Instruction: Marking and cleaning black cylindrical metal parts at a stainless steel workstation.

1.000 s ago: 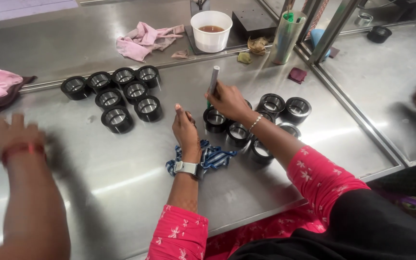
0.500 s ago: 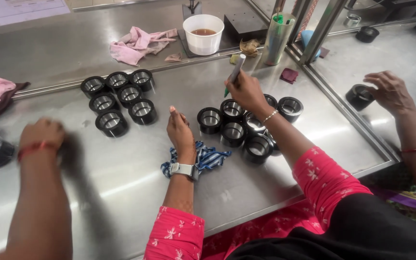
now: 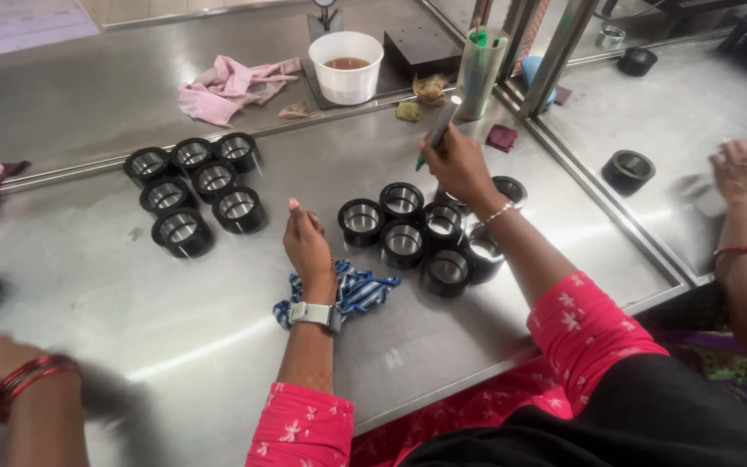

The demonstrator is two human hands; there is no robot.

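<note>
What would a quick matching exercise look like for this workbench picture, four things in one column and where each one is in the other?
Things:
1. marker
2. striped cloth
3. white tub
4. pink rag

Places:
A. under the left hand and wrist
B. at the back of the table, left of the tub
C. in the right hand, above the black rings
D. at the back of the table, holding brown liquid

Pairs: 1-C, 2-A, 3-D, 4-B

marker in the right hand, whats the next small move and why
Probably lower the marker tip onto a ring in the near cluster of black rings. The right hand holds it raised above them, tip down, while the left hand rests open beside the cluster.
</note>
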